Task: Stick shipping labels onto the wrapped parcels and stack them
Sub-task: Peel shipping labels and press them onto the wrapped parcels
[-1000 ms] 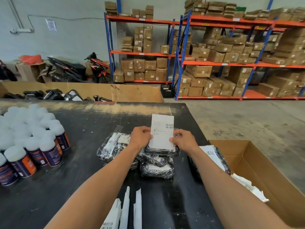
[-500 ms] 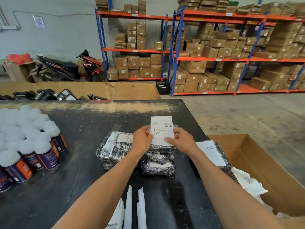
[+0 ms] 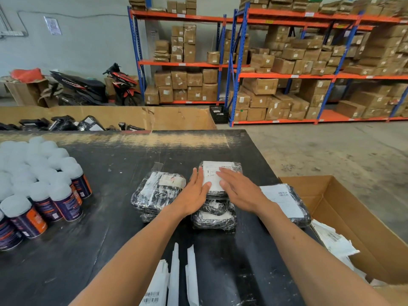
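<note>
- Behind your black worktop stand blue-and-orange warehouse racks of brown cartons, with a black-and-red motorbike by the grey wall
- Your left hand and right hand lie flat with straight fingers, side by side, pressing a white paper shipping label onto the top black plastic-wrapped parcel of a small stack near the worktop's right edge
- Another stack of black wrapped parcels sits just left of it; a labelled black parcel lies at the right edge
- White-capped bottles with purple-and-orange wrappers crowd the left edge
- White label strips lie at the near edge
- An open brown cardboard box stands beside the right edge, holding white backing papers
</note>
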`<action>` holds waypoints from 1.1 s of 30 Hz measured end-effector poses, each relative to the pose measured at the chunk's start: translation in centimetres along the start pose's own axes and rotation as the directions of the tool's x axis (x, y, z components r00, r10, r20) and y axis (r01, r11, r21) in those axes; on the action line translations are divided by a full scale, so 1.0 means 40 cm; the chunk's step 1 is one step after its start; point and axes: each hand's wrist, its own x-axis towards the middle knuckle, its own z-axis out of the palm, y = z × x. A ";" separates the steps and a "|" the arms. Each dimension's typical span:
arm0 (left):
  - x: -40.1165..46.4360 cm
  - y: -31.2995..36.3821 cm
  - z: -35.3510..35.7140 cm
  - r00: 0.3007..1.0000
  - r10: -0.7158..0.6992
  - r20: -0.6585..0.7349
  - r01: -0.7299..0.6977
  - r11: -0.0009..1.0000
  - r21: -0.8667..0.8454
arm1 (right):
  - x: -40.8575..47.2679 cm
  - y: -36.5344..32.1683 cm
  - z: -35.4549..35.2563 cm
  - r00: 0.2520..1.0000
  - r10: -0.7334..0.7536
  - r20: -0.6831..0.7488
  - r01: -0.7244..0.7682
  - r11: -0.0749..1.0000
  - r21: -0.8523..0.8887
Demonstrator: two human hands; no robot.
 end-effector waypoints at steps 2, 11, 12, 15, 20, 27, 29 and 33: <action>0.005 -0.005 -0.001 0.999 -0.012 0.035 0.011 1.000 0.019 | 0.022 0.001 0.005 0.987 0.048 0.150 -0.037 0.997 -0.074; 0.020 -0.016 -0.022 0.992 -0.020 0.128 0.002 0.989 0.145 | 0.145 0.048 -0.020 0.915 0.275 0.294 -0.213 0.951 -0.226; 0.022 -0.016 -0.025 0.990 -0.026 0.137 0.004 0.988 0.155 | 0.156 0.056 -0.021 0.908 0.297 0.296 -0.235 0.945 -0.227; 0.024 -0.012 -0.037 0.984 -0.041 0.174 0.010 0.984 0.177 | 0.176 0.090 -0.026 0.873 0.398 0.281 -0.344 0.912 -0.224; 0.017 0.027 -0.057 0.998 -0.047 0.034 0.035 0.955 0.296 | 0.189 0.098 -0.031 0.822 0.523 0.226 -0.507 0.852 -0.128; 0.161 0.063 -0.061 0.995 0.036 0.098 -0.061 0.962 0.268 | 0.172 0.066 0.027 0.875 0.463 0.138 -0.471 0.882 0.028; 0.192 0.048 -0.053 0.989 -0.041 0.142 -0.003 0.955 0.296 | 0.172 0.071 0.028 0.872 0.469 0.136 -0.478 0.877 0.040; 0.213 0.038 -0.049 0.966 -0.223 0.129 0.193 0.958 0.210 | 0.179 0.065 0.023 0.877 0.460 0.139 -0.469 0.883 0.034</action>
